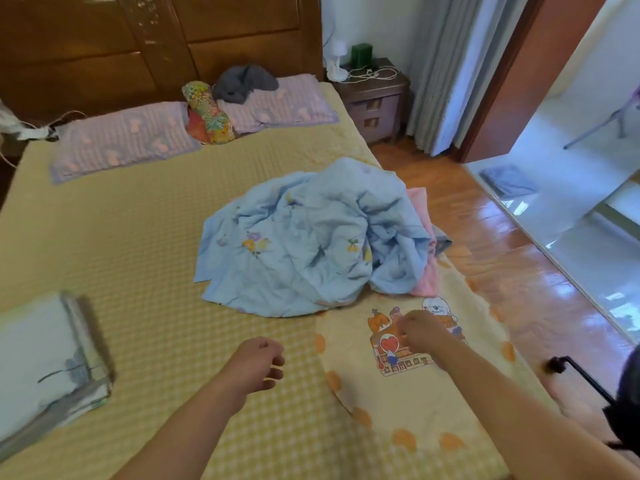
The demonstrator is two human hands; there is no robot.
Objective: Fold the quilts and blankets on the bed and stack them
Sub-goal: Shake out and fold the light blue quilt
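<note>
Cartoon blanket (415,403) lies under the right hand (420,329), which pinches it; left hand (258,362), loosely curled and empty, hovers at nine o'clock.

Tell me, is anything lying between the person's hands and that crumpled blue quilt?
Nothing visible blocks it. Only bare yellow checked bedsheet and the flat cream cartoon blanket lie between the left hand, the right hand and the crumpled blue quilt. The right hand is already over that blanket.
</note>
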